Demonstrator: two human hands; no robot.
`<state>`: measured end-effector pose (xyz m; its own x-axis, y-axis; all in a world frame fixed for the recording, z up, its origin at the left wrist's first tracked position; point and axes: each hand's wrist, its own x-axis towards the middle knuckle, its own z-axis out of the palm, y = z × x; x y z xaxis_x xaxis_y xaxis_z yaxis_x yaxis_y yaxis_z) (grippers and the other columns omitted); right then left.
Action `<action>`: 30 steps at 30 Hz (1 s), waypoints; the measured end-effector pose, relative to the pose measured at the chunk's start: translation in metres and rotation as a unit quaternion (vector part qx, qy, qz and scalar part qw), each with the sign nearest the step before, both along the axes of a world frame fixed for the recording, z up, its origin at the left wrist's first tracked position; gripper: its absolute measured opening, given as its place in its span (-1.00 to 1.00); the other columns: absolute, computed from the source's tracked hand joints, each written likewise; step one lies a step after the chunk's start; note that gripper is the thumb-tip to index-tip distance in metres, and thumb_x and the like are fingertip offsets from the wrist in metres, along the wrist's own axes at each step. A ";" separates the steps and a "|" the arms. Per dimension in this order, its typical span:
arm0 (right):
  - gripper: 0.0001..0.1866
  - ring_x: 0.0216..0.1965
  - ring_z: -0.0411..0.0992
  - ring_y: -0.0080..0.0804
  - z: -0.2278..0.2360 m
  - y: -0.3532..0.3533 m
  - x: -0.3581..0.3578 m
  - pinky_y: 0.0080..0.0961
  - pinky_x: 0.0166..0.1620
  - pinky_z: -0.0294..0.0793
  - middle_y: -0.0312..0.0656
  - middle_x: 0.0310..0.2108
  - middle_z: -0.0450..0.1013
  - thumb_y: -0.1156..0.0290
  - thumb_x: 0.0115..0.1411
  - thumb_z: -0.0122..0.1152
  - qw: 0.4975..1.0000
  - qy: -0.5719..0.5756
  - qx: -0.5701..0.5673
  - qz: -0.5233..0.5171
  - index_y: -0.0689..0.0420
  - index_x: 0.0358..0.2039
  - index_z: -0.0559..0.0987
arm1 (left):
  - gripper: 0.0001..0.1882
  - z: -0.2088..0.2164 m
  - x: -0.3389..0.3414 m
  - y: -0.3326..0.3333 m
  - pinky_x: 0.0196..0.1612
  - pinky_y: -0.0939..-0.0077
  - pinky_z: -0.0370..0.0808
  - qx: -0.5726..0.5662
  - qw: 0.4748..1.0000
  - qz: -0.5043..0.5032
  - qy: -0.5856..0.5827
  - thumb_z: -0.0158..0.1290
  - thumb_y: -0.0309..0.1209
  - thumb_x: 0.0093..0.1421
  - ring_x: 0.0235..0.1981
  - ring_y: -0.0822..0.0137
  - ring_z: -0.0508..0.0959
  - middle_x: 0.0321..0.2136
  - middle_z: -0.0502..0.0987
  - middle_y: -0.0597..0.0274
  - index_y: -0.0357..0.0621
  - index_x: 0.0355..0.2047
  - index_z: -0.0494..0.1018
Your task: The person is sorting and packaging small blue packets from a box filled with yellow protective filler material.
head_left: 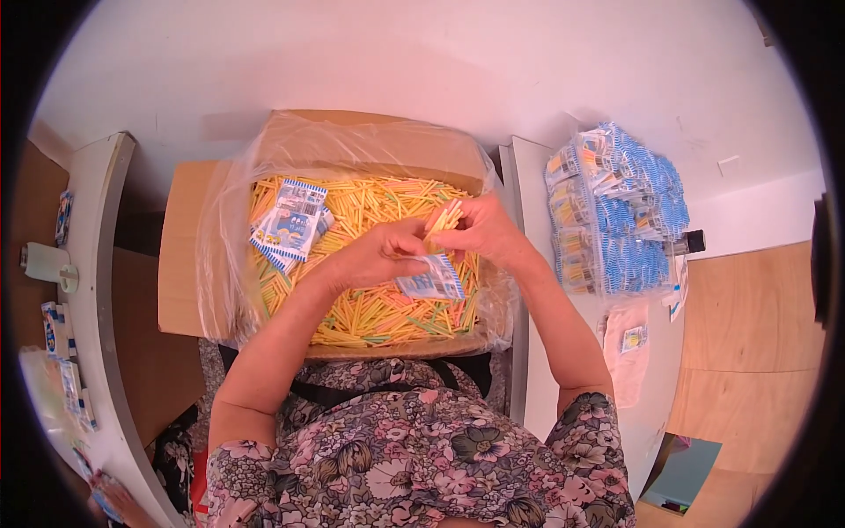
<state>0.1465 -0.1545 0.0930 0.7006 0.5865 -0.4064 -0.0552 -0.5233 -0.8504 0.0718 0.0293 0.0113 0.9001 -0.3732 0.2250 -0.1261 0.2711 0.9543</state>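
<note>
Over a carton (189,246) lined with clear plastic, both my hands work close together. The carton is full of short thin sticks (378,321), mostly yellow with some pink and green. My left hand (387,253) is closed on a small blue-and-white packet (431,280), which hangs tilted below the fingers. A small bundle of yellow sticks (444,222) is pinched in my right hand (480,231), right above the packet's upper end. Several flat packets (295,220) of the same kind lie on the sticks at the left.
On the right-hand table (563,370) stands a large stack of filled packets (616,216), with a single packet (634,339) on a pink cloth (627,378) nearer me. Along the left table (106,290) lie a white roll (46,261) and more packets (55,330). Another person's hand (119,502) shows at lower left.
</note>
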 end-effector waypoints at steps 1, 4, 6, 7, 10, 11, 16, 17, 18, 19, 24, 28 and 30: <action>-0.85 -0.52 0.41 -0.59 -0.003 0.003 -0.005 -0.58 -0.44 0.42 -0.33 -0.61 0.44 0.45 0.00 0.29 1.000 0.015 0.026 -0.007 0.24 -0.41 0.59 | -0.86 -0.001 -0.001 -0.002 -0.12 0.57 0.43 0.004 0.998 -0.045 0.044 0.12 -0.58 0.10 -0.24 0.49 0.51 -0.29 0.57 0.25 -0.29 -0.29 0.55; -0.81 -0.43 0.39 -0.65 -0.018 0.003 -0.008 -0.66 -0.38 0.41 -0.36 -0.45 0.43 0.46 0.05 0.27 0.995 -0.021 0.094 0.008 0.23 -0.31 0.55 | -0.87 -0.004 -0.001 -0.003 -0.13 0.57 0.44 0.005 0.994 -0.070 0.086 0.13 -0.57 0.10 -0.26 0.50 0.51 -0.33 0.58 0.24 -0.28 -0.31 0.56; -0.77 -0.37 0.37 -0.70 -0.029 -0.002 -0.008 -0.70 -0.37 0.40 -0.37 -0.35 0.41 0.48 0.09 0.24 0.988 -0.072 0.135 0.029 0.22 -0.22 0.50 | -0.88 -0.004 -0.001 -0.004 -0.16 0.58 0.45 0.001 0.995 -0.053 0.085 0.14 -0.56 0.10 -0.28 0.50 0.52 -0.36 0.58 0.23 -0.28 -0.32 0.56; -0.72 -0.31 0.36 -0.67 -0.030 -0.005 -0.007 -0.67 -0.29 0.40 -0.35 -0.29 0.39 0.49 0.11 0.21 0.987 -0.089 0.122 0.050 0.21 -0.14 0.46 | -0.88 0.001 -0.002 -0.004 -0.20 0.57 0.45 0.042 0.997 -0.032 0.056 0.14 -0.56 0.09 -0.32 0.51 0.52 -0.41 0.58 0.23 -0.27 -0.33 0.56; -0.68 -0.21 0.35 -0.61 -0.026 -0.005 -0.013 -0.61 -0.15 0.38 -0.33 -0.20 0.37 0.46 0.19 0.12 0.986 -0.111 0.116 0.040 0.18 -0.04 0.41 | -0.89 0.007 -0.002 -0.002 -0.27 0.57 0.46 0.094 0.996 -0.004 -0.002 0.15 -0.56 0.09 -0.38 0.52 0.52 -0.48 0.58 0.22 -0.27 -0.34 0.56; -0.69 -0.18 0.35 -0.57 -0.022 -0.002 -0.017 -0.57 -0.10 0.37 -0.33 -0.19 0.38 0.43 0.24 0.06 0.985 -0.117 0.124 0.008 0.17 0.00 0.40 | -0.90 0.007 -0.002 -0.002 -0.31 0.57 0.46 0.108 0.994 0.002 -0.031 0.15 -0.55 0.09 -0.41 0.53 0.52 -0.51 0.57 0.22 -0.28 -0.35 0.56; -0.65 -0.14 0.35 -0.51 -0.022 0.006 -0.027 -0.53 -0.04 0.34 -0.21 -0.18 0.41 0.29 0.33 -0.09 0.965 -0.226 0.121 0.056 0.20 0.04 0.40 | -0.89 -0.002 -0.003 -0.005 -0.32 0.57 0.46 0.111 0.993 -0.010 -0.035 0.16 -0.54 0.07 -0.44 0.49 0.53 -0.52 0.58 0.19 -0.28 -0.36 0.56; -0.63 -0.13 0.35 -0.48 -0.024 0.006 -0.030 -0.52 -0.04 0.34 -0.16 -0.17 0.42 0.26 0.35 -0.13 0.955 -0.270 0.089 0.088 0.21 0.04 0.40 | -0.89 -0.005 -0.004 -0.006 -0.32 0.57 0.46 0.108 0.994 -0.018 -0.025 0.16 -0.54 0.07 -0.44 0.47 0.54 -0.50 0.59 0.18 -0.29 -0.36 0.55; -0.63 -0.13 0.35 -0.48 -0.027 0.006 -0.028 -0.52 -0.04 0.34 -0.16 -0.17 0.42 0.26 0.35 -0.13 0.955 -0.271 0.089 0.087 0.21 0.04 0.40 | -0.89 -0.006 -0.003 -0.007 -0.32 0.57 0.46 0.109 0.994 -0.019 -0.026 0.16 -0.54 0.07 -0.44 0.47 0.54 -0.50 0.59 0.18 -0.29 -0.36 0.55; -0.63 -0.19 0.42 -0.38 -0.029 0.008 -0.026 -0.49 -0.12 0.38 -0.07 -0.23 0.45 0.23 0.31 -0.08 0.947 -0.298 0.105 0.061 0.23 -0.03 0.44 | -0.89 -0.005 -0.004 -0.008 -0.32 0.56 0.46 0.116 0.993 -0.019 -0.015 0.16 -0.54 0.07 -0.43 0.44 0.55 -0.50 0.59 0.17 -0.28 -0.36 0.56; -0.63 -0.46 0.49 -0.26 -0.018 0.007 -0.036 -0.42 -0.36 0.44 -0.06 -0.55 0.48 0.12 0.23 0.04 0.953 -0.291 -0.013 -0.090 0.23 -0.27 0.52 | -0.88 0.001 -0.004 -0.014 -0.30 0.52 0.48 0.154 0.988 -0.004 -0.033 0.16 -0.54 0.07 -0.41 0.38 0.58 -0.47 0.59 0.13 -0.28 -0.35 0.55; -0.68 -0.59 0.45 -0.27 -0.040 0.022 -0.041 -0.40 -0.50 0.39 -0.11 -0.69 0.42 0.16 0.11 0.20 0.926 -0.363 -0.037 -0.100 0.21 -0.48 0.52 | -0.88 -0.006 -0.006 -0.021 -0.33 0.53 0.48 0.150 0.978 0.057 -0.136 0.14 -0.56 0.07 -0.43 0.39 0.57 -0.49 0.57 0.12 -0.26 -0.34 0.55; -0.71 -0.58 0.46 -0.26 -0.047 0.021 -0.036 -0.40 -0.50 0.39 -0.08 -0.67 0.43 0.20 0.07 0.24 0.929 -0.346 -0.009 -0.134 0.20 -0.51 0.53 | -0.88 -0.007 -0.005 -0.017 -0.35 0.53 0.48 0.136 0.978 0.053 -0.147 0.12 -0.57 0.07 -0.46 0.41 0.56 -0.52 0.56 0.14 -0.25 -0.34 0.56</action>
<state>0.1107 -0.1338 0.0457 0.9174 0.3515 0.1869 0.3708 -0.5835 -0.7225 0.0668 0.0126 0.0042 0.8479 -0.3638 0.3857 -0.4202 -0.0175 0.9073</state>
